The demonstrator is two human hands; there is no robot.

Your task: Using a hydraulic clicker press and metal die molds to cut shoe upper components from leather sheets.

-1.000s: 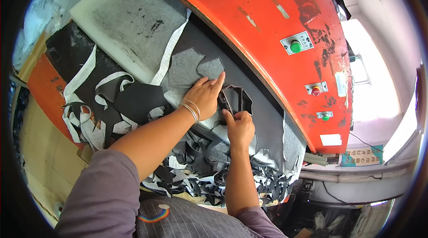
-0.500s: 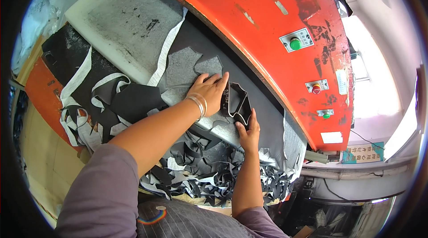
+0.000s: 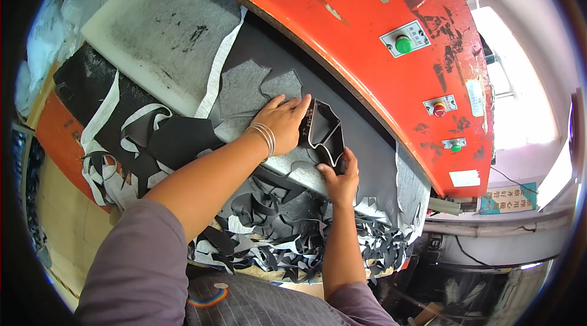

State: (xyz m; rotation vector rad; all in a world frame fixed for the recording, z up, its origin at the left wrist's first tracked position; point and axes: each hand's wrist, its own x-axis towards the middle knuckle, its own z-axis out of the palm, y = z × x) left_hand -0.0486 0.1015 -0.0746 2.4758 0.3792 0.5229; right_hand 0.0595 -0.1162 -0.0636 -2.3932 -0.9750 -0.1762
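Since half a second ago my right hand (image 3: pixel 340 180) slid nearer along the cutting die (image 3: pixel 325 133), fingers pinching its near edge, left hand (image 3: pixel 282 123) spread flat on the grey sheet (image 3: pixel 367 161); several shapes cut, more uncut right.

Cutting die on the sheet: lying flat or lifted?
Flat, as far as shows: the metal cutting die rests on the dark sheet, left hand beside it, right hand at its near edge.

Orange press head (image 3: pixel 342 26) overhangs the far side, low gap above the grey sheet (image 3: pixel 257 91). Near edge choked with black offcuts (image 3: pixel 287 228). Open room left, over the white cutting board (image 3: pixel 153 32).
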